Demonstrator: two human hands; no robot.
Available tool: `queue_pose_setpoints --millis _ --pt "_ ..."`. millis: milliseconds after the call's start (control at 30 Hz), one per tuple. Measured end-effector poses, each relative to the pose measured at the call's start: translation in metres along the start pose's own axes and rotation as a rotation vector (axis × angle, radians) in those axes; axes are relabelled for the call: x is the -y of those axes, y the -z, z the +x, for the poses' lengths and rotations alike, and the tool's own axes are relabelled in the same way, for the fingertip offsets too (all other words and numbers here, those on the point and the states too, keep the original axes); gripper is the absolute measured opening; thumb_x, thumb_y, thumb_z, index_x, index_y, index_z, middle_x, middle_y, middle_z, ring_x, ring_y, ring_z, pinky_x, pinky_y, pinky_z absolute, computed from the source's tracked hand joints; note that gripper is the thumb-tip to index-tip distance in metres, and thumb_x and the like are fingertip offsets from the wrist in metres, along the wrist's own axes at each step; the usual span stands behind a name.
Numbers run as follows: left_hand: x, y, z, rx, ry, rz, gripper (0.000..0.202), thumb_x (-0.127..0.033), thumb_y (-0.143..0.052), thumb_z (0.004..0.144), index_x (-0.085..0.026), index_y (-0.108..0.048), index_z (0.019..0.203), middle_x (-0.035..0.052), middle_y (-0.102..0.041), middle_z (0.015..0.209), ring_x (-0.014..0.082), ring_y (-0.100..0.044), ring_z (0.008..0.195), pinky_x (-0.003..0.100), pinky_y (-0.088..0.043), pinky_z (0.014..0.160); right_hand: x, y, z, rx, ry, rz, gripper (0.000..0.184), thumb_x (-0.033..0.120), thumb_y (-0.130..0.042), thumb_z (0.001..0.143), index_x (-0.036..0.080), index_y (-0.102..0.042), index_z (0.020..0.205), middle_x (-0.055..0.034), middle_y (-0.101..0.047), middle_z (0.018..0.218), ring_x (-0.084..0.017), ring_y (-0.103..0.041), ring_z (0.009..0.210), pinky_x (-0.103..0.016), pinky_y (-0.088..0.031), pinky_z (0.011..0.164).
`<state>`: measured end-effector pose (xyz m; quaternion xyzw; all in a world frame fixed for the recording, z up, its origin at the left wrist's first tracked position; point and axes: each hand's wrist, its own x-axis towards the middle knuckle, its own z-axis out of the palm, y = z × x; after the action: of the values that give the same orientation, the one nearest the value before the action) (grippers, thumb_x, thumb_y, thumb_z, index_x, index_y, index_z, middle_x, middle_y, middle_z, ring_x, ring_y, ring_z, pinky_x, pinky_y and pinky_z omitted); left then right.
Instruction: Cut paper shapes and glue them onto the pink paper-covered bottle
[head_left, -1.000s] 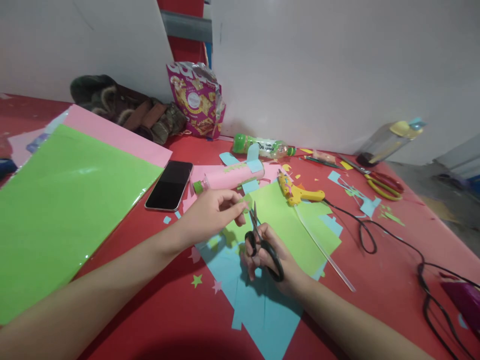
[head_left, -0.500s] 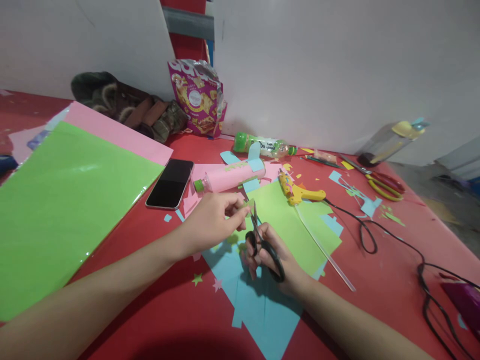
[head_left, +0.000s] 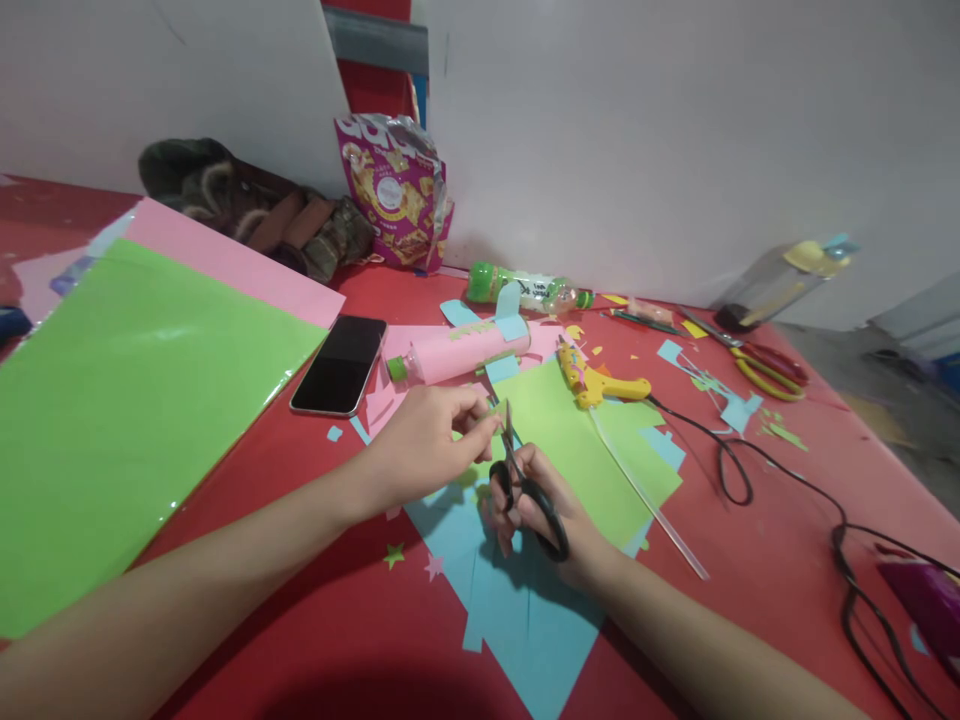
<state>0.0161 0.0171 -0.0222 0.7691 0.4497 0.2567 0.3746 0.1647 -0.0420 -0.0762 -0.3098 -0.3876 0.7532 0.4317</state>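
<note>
My left hand (head_left: 427,440) pinches a small green paper scrap (head_left: 497,410) between thumb and fingers, just above the table. My right hand (head_left: 551,515) grips black-handled scissors (head_left: 525,480), whose blades point up at the scrap. Both hands hover over a light green sheet (head_left: 577,450) lying on blue paper (head_left: 517,610). Just beyond them lies a bottle wrapped in pink paper (head_left: 461,352) with blue fins stuck on it.
A black phone (head_left: 341,365) and large green (head_left: 112,400) and pink (head_left: 225,265) sheets lie left. A yellow glue gun (head_left: 592,382) with a black cord (head_left: 750,470), red-and-yellow scissors (head_left: 765,368), a green bottle (head_left: 525,290) and a snack bag (head_left: 394,195) sit beyond. Paper scraps litter the red table (head_left: 322,610).
My left hand has drawn slightly nearer and lower with the scrap. The scissors stay at the scrap, almost unmoved.
</note>
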Motion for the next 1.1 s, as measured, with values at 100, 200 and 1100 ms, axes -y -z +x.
queue_pose_setpoints --millis 100,200,1100 --pt "-0.0006 -0.0005 0.0003 -0.008 -0.003 0.013 0.026 -0.025 -0.044 0.077 -0.014 -0.05 0.054 -0.0036 -0.056 0.051 0.0057 -0.049 0.047 0.015 -0.035 0.047 0.0003 -0.0003 0.0002 0.002 -0.001 -0.002 0.036 0.042 -0.062 0.066 0.023 -0.033 0.076 0.0068 -0.041 0.064 -0.006 -0.04 0.051 -0.016 -0.038 0.041" --pt "-0.0009 -0.0002 0.0003 -0.002 0.014 0.009 0.027 -0.026 -0.044 0.077 -0.014 -0.05 0.054 -0.0036 -0.057 0.051 0.0058 -0.049 0.047 0.015 -0.036 0.047 0.0001 -0.0002 0.0 -0.005 -0.002 -0.005 0.035 0.042 -0.062 0.066 0.023 -0.034 0.076 0.0064 -0.041 0.064 -0.007 -0.041 0.052 -0.016 -0.039 0.041" --pt "-0.0021 0.0012 -0.0011 0.077 0.117 -0.051 0.03 -0.031 -0.043 0.077 -0.014 -0.052 0.055 -0.0007 -0.06 0.055 0.0081 -0.052 0.049 0.017 -0.037 0.047 0.0005 0.0024 0.0 0.069 0.015 -0.019 0.035 0.044 -0.059 0.069 0.024 -0.032 0.078 0.0058 -0.043 0.068 -0.007 -0.043 0.055 -0.019 -0.035 0.047"
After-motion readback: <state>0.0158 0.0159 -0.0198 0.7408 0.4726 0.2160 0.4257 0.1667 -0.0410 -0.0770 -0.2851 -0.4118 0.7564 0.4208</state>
